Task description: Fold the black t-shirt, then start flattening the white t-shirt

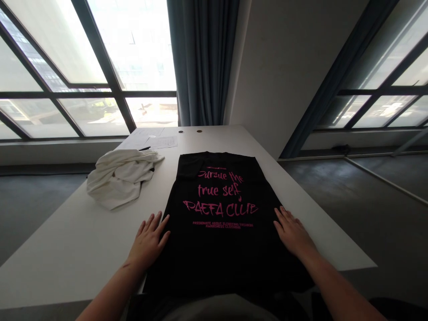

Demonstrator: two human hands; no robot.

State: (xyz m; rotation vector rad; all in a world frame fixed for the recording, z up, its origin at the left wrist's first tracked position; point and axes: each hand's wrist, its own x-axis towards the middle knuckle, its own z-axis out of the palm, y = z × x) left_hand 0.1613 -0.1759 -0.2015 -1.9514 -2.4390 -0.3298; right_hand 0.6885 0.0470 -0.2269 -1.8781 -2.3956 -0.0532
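Note:
A black T-shirt (214, 254) with pink lettering lies flat on the white table, its sides folded in so that it forms a long panel. Its hem reaches the near edge of the table, close to my body. My left hand (149, 239) rests at the shirt's left edge, fingers spread, partly on the table and partly on the cloth. On the opposite edge lies my right hand (291, 230), palm down with its fingers stretched out over the fabric. Neither hand grips anything.
A crumpled white garment (120, 176) sits on the table (76, 249) to the left. Behind it are printed paper sheets (162, 141) and a dark pen (145, 148). Two round holes pierce the far tabletop. Windows, a blue curtain (202, 62) and a wall stand beyond.

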